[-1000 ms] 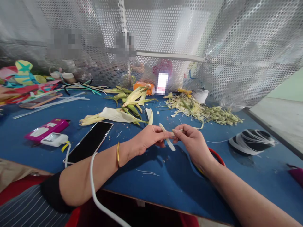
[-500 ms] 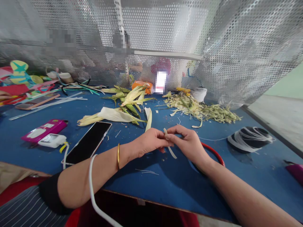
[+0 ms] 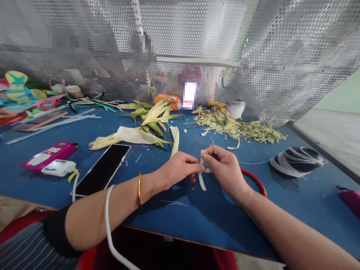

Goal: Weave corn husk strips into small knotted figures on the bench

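Observation:
Between my fingertips is a narrow pale strip of corn husk (image 3: 201, 183), one end sticking up and another hanging down. My left hand (image 3: 178, 168), with a gold bangle at its wrist, pinches the strip from the left. From the right, my right hand (image 3: 225, 167) grips its upper end between thumb and forefinger. A wider husk piece (image 3: 174, 139) lies just behind my left hand. White thread runs from a black spool (image 3: 295, 163) towards my right hand; its near end is hidden. Part of a red ring-shaped thing (image 3: 257, 182) shows beside my right wrist.
Corn husks (image 3: 153, 116) and a heap of shredded husk (image 3: 236, 129) lie along the back, before a perforated metal screen (image 3: 194, 33). A phone (image 3: 102, 168), a purple case (image 3: 50, 155) and a white cable (image 3: 109, 225) are at left. Thread scraps (image 3: 174, 203) lie in front.
My right hand's fingertips have drawn slightly apart from my left's, so more of the husk strip shows between them. The view has shifted slightly.

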A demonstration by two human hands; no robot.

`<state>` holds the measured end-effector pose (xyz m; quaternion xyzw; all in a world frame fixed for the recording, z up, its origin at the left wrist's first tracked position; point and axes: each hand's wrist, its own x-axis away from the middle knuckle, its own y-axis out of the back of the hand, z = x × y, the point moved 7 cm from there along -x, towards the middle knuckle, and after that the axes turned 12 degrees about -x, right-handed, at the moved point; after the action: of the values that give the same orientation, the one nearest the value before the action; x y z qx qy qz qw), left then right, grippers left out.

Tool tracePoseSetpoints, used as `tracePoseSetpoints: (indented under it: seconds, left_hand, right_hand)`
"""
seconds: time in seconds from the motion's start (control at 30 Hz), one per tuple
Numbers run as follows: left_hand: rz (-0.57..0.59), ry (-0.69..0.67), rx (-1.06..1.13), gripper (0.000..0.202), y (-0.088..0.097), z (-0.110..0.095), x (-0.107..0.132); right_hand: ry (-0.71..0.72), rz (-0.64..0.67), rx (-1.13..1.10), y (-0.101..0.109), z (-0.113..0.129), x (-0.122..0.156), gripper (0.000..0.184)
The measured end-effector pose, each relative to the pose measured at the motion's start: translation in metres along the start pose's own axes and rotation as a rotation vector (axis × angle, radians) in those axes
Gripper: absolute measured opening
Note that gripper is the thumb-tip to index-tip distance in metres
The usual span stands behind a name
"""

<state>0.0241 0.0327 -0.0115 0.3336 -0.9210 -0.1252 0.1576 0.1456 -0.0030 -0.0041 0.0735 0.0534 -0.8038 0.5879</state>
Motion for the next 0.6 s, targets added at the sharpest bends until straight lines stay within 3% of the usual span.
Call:
tracePoseSetpoints:
  seconds: [0.27, 0.37, 0.53, 0.6]
  left_hand:
    - [0.086, 0.023, -0.044, 0.022, -0.006, 0.002, 0.0]
    - [0.053, 0.015, 0.019, 0.024, -0.003, 0.002, -0.001]
    - [-0.045, 0.124, 0.252, 0.035, 0.006, 0.009, -0.003]
    - [-0.048, 0.147, 0.307, 0.041, 0.007, 0.01, -0.003]
  right_hand:
    - [0.045, -0.048, 0.077, 0.002, 0.003, -0.001, 0.02]
    - [0.028, -0.056, 0.045, 0.006, 0.004, -0.007, 0.022]
    - [-0.145, -0.177, -0.187, 0.023, -0.004, -0.015, 0.04]
    - [-0.24, -0.16, -0.238, 0.021, -0.01, -0.014, 0.044]
